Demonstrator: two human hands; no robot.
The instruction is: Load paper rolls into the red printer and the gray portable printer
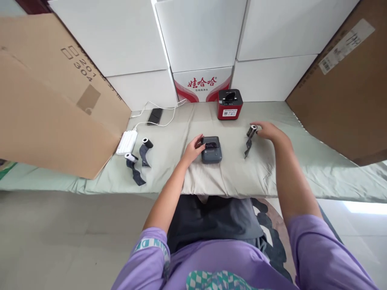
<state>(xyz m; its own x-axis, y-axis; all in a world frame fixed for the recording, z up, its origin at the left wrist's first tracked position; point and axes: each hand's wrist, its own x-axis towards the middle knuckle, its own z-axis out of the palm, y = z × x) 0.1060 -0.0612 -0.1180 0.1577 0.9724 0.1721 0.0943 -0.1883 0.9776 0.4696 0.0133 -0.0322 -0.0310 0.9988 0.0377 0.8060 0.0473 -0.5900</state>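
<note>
A small grey label printer (211, 150) lies on the pale green cloth (260, 173) in front of me. My left hand (193, 148) rests against its left side, fingers curled onto the edge. My right hand (267, 131) reaches to the right and pinches a small paper roll (251, 131) whose dark strip (248, 147) trails toward me. Two more rolls with dark tails, one (147, 143) and another (131, 157), lie to the left.
A red and black printer (229, 104) stands at the back centre. A white power bank (127, 142) with a cable and a black phone (155, 116) lie at the back left. Cardboard sheets (45, 100) and white boxes (199, 32) wall the area.
</note>
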